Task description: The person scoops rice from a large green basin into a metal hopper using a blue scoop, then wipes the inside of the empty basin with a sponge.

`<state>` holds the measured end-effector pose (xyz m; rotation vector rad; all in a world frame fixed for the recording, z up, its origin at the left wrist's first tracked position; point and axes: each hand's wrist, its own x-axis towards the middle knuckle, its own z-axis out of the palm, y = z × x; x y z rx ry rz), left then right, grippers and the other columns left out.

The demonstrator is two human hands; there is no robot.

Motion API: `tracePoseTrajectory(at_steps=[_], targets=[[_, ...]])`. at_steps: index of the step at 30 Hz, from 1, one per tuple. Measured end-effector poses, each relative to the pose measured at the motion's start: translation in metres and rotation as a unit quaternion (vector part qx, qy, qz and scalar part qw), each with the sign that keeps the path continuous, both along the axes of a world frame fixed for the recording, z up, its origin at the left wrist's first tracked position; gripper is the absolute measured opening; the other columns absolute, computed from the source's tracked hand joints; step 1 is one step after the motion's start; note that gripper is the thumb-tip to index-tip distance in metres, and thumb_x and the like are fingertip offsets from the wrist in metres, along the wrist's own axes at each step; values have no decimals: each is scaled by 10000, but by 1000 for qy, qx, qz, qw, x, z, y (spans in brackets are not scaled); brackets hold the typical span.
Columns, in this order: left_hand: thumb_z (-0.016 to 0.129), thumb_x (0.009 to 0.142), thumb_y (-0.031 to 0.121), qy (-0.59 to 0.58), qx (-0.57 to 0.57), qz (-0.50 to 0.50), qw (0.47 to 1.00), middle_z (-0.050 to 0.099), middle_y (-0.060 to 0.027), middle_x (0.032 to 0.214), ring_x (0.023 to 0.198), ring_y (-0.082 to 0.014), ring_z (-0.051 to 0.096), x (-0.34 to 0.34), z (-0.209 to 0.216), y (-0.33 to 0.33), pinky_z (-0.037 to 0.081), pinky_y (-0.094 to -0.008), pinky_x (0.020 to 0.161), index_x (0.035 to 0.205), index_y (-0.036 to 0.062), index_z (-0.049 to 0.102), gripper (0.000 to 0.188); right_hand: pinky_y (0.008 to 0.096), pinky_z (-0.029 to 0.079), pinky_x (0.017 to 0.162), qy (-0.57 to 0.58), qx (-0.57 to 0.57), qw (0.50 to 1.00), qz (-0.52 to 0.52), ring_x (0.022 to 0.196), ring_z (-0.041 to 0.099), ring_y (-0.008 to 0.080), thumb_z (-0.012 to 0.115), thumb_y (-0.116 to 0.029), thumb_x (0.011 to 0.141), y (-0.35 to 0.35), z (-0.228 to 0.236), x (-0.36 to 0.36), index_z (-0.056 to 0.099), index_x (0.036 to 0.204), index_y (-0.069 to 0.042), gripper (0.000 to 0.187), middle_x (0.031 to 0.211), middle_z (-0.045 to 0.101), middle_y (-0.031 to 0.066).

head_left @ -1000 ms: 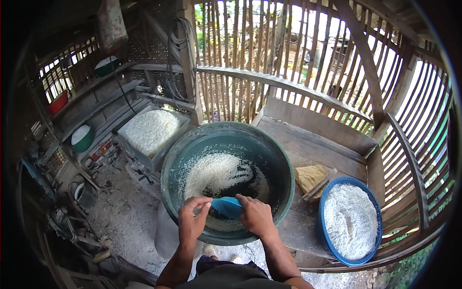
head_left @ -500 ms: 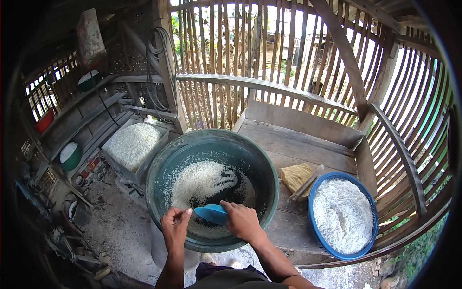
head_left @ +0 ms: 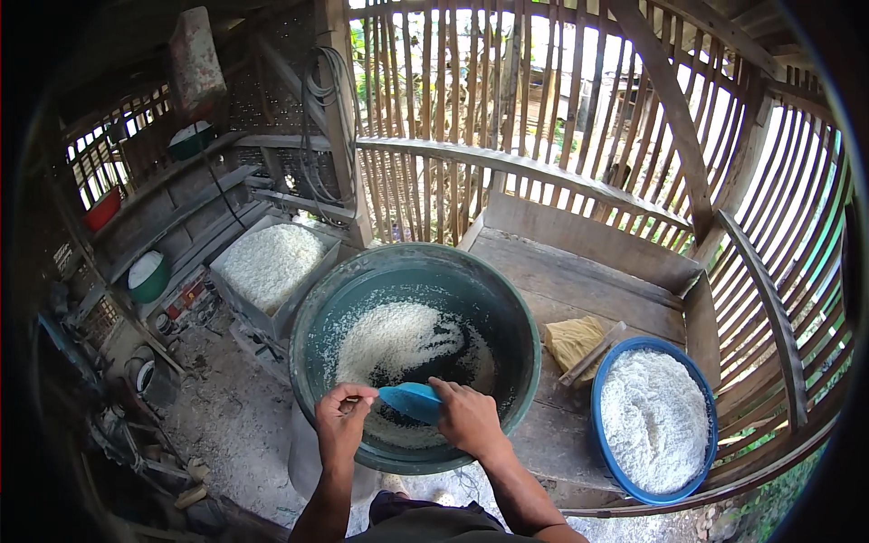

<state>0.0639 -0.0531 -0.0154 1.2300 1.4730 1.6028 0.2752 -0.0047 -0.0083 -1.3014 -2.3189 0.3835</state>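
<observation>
A large dark green round tub stands in front of me with white grain spread over its bottom. Over the tub's near side, my right hand is wrapped round a blue plastic scoop. The scoop points left, toward my left hand. That hand's thumb and forefinger are pinched together right at the scoop's tip. Whatever they hold, if anything, is too small to name.
On the wooden bench at right stand a blue basin of white, powdery material, a yellowish folded cloth or sack and a stick. A square container of white grain is left of the tub. Slatted walls enclose the bench.
The whole view has shifted, so the scene sits slightly further right. My left thumb and forefinger have closed into a pinch at the scoop's tip. My right hand keeps its grip.
</observation>
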Motion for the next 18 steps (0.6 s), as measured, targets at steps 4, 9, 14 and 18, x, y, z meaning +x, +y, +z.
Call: tracePoseTrajectory(at_steps=[4,9,14,18], targets=[[628,876,-59,-70,-10,5,997,729,-89,901,747,-85,638,7,6,-2,507,-219,675,992,-22,699,141,432,551,776,5,12,1000,2,967,667,307,608,-88,731,0,-1,-1,550,1305,-89,577,1088,676,122],[686,867,-29,-100,-4,10,995,729,-98,860,693,-98,646,8,7,-1,513,-213,650,982,-29,701,116,436,552,755,10,30,999,10,940,667,304,618,-104,740,-1,-1,-1,549,1293,-73,558,1049,674,118],[753,830,12,-79,-8,27,996,677,-53,738,603,-72,574,10,10,-2,462,-207,585,884,-22,688,92,431,550,755,-2,20,1000,9,934,667,305,620,-97,733,-1,0,0,551,1291,-75,562,1038,672,118],[755,815,5,13,2,45,999,607,-5,698,595,-44,506,3,1,-1,393,-200,558,763,9,609,155,430,550,755,-3,20,1000,12,933,667,304,615,-93,735,-1,1,0,554,1287,-74,556,1040,673,118]])
